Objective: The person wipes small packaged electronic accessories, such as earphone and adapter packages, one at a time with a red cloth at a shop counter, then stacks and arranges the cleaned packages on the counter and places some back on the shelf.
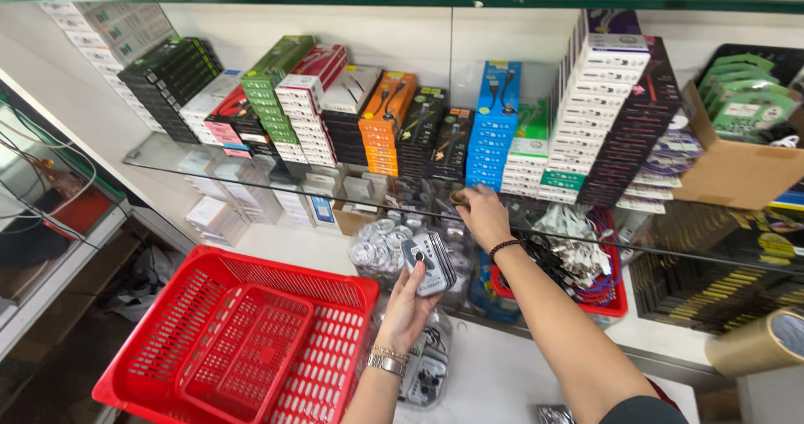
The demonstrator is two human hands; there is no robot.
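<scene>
Crowding both hands, boxes (381,122) line the glass shelf (159,157).

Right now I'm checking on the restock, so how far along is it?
Done: nothing shows in the red basket, which sits empty. In hand: the left hand holds a small stack of flat packets, while the right hand reaches a small item at the glass shelf edge. Left: bags of similar packets remain below.

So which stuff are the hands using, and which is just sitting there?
In use:
left hand holding a stack of small packets
right hand on the glass shelf

Lying about:
red basket
tape roll
stacked boxes
</scene>
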